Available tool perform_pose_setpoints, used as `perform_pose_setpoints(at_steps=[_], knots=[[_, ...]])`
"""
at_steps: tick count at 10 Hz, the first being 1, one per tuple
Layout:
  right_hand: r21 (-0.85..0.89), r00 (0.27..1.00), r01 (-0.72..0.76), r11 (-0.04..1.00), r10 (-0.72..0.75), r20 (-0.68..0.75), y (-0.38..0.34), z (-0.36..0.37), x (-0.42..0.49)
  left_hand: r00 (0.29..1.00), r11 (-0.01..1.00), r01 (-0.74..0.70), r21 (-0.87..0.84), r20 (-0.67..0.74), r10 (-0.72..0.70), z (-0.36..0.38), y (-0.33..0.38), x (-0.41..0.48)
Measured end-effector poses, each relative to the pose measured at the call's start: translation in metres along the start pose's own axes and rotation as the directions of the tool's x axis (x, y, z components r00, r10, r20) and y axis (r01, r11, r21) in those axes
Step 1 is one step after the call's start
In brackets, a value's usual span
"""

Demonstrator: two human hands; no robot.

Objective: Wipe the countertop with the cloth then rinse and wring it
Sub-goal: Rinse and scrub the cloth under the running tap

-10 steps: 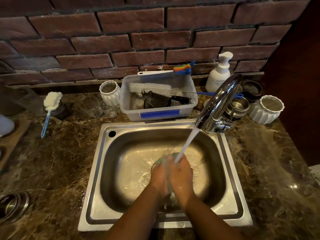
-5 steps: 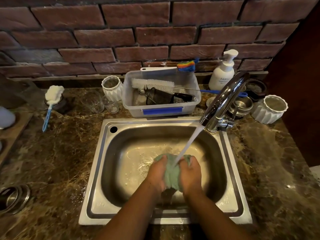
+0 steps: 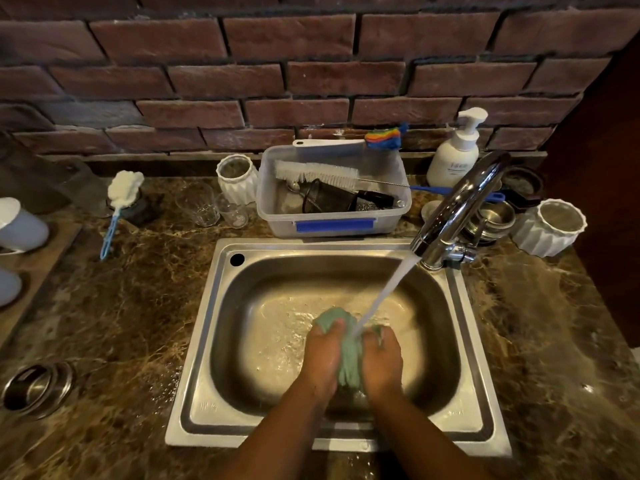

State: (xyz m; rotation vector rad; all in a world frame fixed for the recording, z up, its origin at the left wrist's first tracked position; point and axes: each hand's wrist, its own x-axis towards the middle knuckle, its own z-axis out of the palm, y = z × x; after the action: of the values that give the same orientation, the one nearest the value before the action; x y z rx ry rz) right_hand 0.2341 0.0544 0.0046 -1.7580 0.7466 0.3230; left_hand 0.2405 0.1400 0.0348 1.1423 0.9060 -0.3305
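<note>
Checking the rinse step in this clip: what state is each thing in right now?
cloth: wet, bunched between both hands.
tap: running onto the cloth.
left hand: grips the cloth.
right hand: grips the cloth.
sink: wet, with water splashing on its floor.
plastic tub: uncovered.
soap bottle: upright.
</note>
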Motion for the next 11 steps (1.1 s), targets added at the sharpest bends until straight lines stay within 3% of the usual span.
perform_pose_setpoints(at_steps=[1, 2, 3, 4, 5, 6, 7, 8, 9, 10, 11], knots=[[-0.024, 0.974, 0.222, 0.975, -0.221, 0.057, -0.015, 0.0, -0.014, 0.998, 0.997, 0.053, -0.055, 0.023, -0.051, 0.001, 0.0, 0.004], [-0.009, 0.96, 0.267, 0.964, -0.265, 0.089, -0.026, 0.013, -0.019, 0.975, 0.969, 0.16, -0.19, 0.185, -0.125, 0.005, -0.004, -0.006], [-0.045, 0.974, 0.208, 0.977, -0.203, 0.102, -0.025, 0.009, 0.0, 0.979, 0.956, 0.162, -0.243, 0.16, -0.125, 0.005, -0.003, -0.005], [-0.069, 0.992, 0.043, 0.997, -0.034, 0.121, -0.023, 0.001, 0.014, 0.997, 0.994, 0.026, -0.108, 0.071, -0.018, 0.006, -0.001, -0.006], [-0.019, 0.999, -0.004, 1.0, 0.005, 0.047, -0.021, 0.001, 0.011, 0.998, 0.997, -0.032, -0.076, 0.042, 0.035, 0.004, 0.005, 0.006], [-0.002, 0.994, 0.112, 0.994, -0.112, -0.004, -0.027, 0.005, -0.004, 1.0, 0.994, 0.028, -0.103, 0.016, -0.026, 0.001, 0.015, 0.011], [0.024, 0.967, 0.256, 0.966, -0.256, 0.003, -0.036, 0.013, -0.018, 0.97, 0.987, -0.157, -0.033, -0.195, 0.147, 0.008, 0.0, 0.005], [-0.067, 0.96, 0.279, 0.958, -0.278, 0.031, -0.03, 0.008, -0.004, 0.971, 0.981, -0.179, 0.074, -0.146, 0.188, -0.001, -0.016, 0.008], [-0.191, 0.992, 0.123, 0.974, -0.115, 0.053, -0.017, -0.005, 0.021, 0.994, 0.987, 0.089, -0.131, 0.077, -0.08, 0.018, -0.001, -0.002], [-0.133, 1.0, 0.004, 0.991, -0.001, 0.019, -0.005, -0.007, 0.027, 0.996, 0.997, -0.008, -0.074, 0.086, 0.015, 0.015, -0.001, 0.002], [-0.014, 0.998, 0.056, 0.998, -0.057, -0.021, -0.014, -0.008, 0.013, 1.0, 0.979, 0.018, -0.203, 0.016, -0.015, 0.008, 0.01, 0.004]])
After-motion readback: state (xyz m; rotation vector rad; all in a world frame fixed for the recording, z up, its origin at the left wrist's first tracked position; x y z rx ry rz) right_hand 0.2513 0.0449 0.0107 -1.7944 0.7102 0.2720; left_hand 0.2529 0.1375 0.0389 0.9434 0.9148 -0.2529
